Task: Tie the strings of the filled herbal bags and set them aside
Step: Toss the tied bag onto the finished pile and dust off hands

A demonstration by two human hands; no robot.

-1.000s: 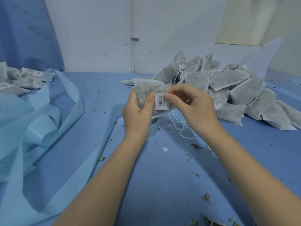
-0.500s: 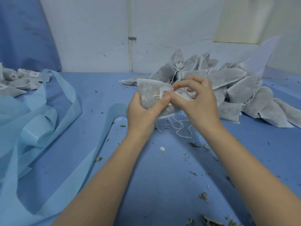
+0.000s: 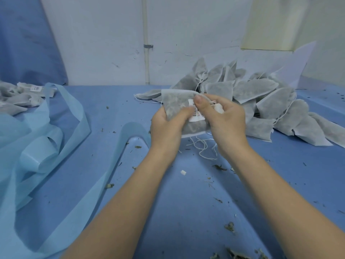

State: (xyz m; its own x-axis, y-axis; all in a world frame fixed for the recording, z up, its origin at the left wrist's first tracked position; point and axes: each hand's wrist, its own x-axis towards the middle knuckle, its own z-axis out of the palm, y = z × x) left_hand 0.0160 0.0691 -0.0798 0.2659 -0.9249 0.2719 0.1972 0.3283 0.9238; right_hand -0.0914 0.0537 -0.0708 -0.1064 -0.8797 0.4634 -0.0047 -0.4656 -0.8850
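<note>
Working from the near edge outward: dried herb crumbs [image 3: 230, 226] lie scattered on the blue cloth-covered table [image 3: 186, 212], and a small white scrap [image 3: 183, 172] lies between our forearms. To our left, loose pale-blue nonwoven fabric strips [image 3: 43, 146] curl in a heap on the table.

Above the middle of the table we hold one grey nonwoven filled herbal bag [image 3: 174, 105], lifted clear of the surface. Left hand [image 3: 166, 129]: grip closed around the bag's lower left side, thumb across its face. Right hand [image 3: 226, 122]: thumb pressed on the white barcode label [image 3: 195, 114], fingers curled at the bag's gathered mouth, where a bit of white drawstring [image 3: 212, 103] shows. Thin white string ends [image 3: 203, 148] trail below the bag onto the table.

Judgement: the tying step is in hand; we cannot tell whether a knot is formed, as the fingers hide the mouth. Next move likely calls for drawing the string tight while the left hand steadies the bag, then setting it aside.

Farther right, a pile of grey filled bags [image 3: 261, 103] rests against the wall. Far left, a smaller group of grey labelled bags [image 3: 22, 96] lies on the table; which pile is the finished one we cannot say for certain.
</note>
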